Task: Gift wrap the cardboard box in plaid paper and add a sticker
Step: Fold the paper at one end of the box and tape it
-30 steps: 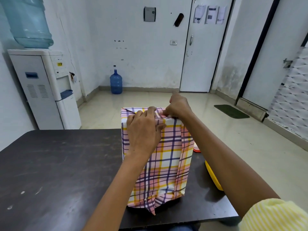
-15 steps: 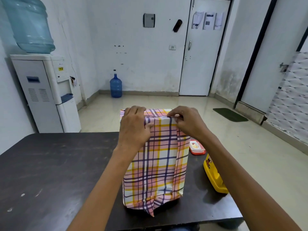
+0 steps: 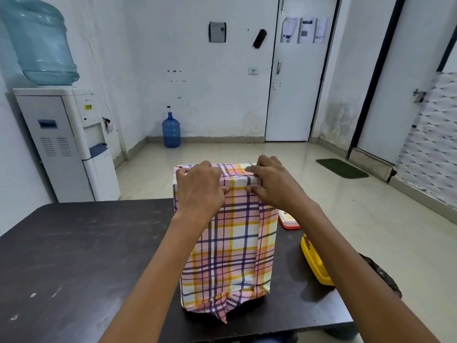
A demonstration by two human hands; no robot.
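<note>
Left hand (image 3: pixel 200 188), right hand (image 3: pixel 275 185): seemingly curled on paper (image 3: pixel 235 246)

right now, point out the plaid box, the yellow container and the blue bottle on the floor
plaid box (image 3: pixel 230 248), head view, front face
yellow container (image 3: pixel 310 258), head view, left wall
blue bottle (image 3: pixel 171 131), head view, its body

A bare, utilitarian office-type room.
A water dispenser (image 3: pixel 66 144) topped with a big bottle (image 3: pixel 39 43) stands against the white wall. A spare blue bottle (image 3: pixel 171 131) sits on the tiled floor (image 3: pixel 222 154), and printed sheets (image 3: pixel 304 30) are stuck to a white door (image 3: pixel 294 95). A dark, scuffed surface (image 3: pixel 86 256) fills the foreground.
</note>
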